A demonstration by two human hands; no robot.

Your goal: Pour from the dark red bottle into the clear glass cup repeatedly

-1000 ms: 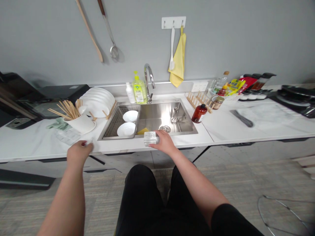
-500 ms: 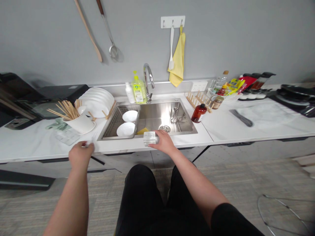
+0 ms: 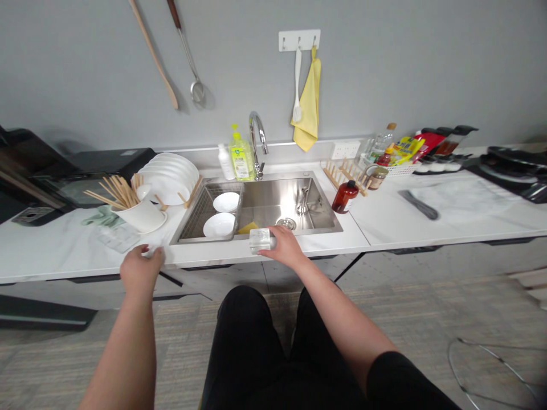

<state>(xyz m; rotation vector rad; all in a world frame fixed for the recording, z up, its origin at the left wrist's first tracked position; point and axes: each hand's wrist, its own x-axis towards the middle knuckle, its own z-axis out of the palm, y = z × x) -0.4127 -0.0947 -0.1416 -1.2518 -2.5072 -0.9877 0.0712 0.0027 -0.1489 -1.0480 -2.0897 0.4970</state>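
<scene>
1. Plain gray wall (image 3: 367,74) all along the back, with a white socket plate (image 3: 346,150) just above the counter's back edge.
2. White countertop (image 3: 470,228), gray marble-style veining, runs right across the room view.
3. Under its front edge: pale veined cabinet fronts (image 3: 231,279) with dark handle strips (image 3: 414,250).
4. Floor (image 3: 410,330) is streaky gray-beige, kinda carpet-looking.
5. Lighting's pretty soft and even, just faint wall shadows.
</scene>
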